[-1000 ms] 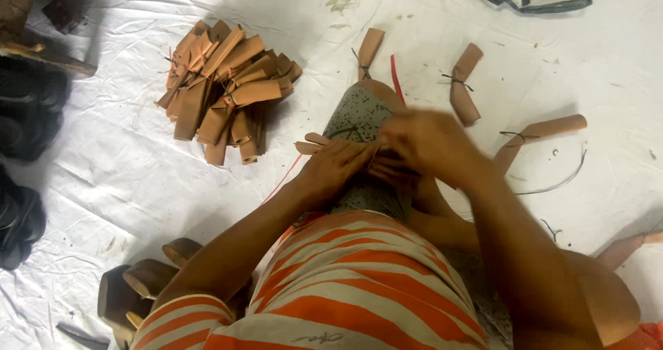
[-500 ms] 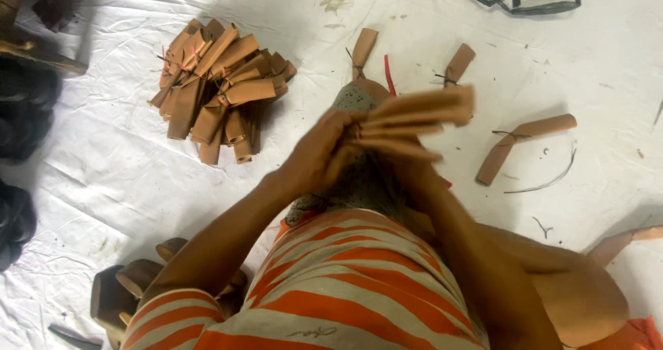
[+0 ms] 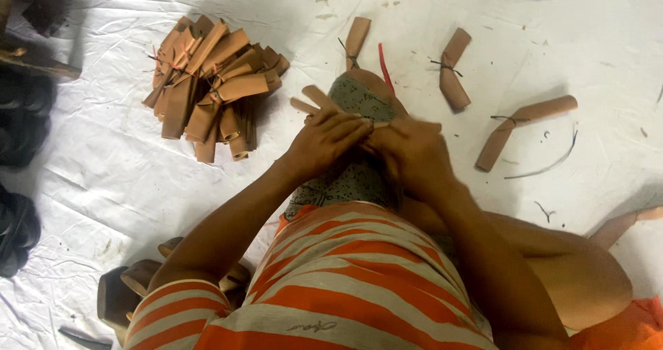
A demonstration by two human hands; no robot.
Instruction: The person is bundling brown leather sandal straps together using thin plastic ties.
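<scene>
My left hand and my right hand meet over my raised knee, which is covered in grey patterned cloth. Together they grip a small bundle of tan folded strips whose ends stick out to the upper left of my left fingers. A thin pale strip runs between the two hands. A heap of tied tan bundles lies on the white sheet to the left of my hands.
Three single tied bundles lie beyond my knee: one near a red string, one further right, one at right. Dark footwear sits at the left edge. Brown pieces rest by my left elbow.
My hands dropped from a raised position back down onto my knee. The wide strip held up half a second ago is now gathered small between my fingers.
</scene>
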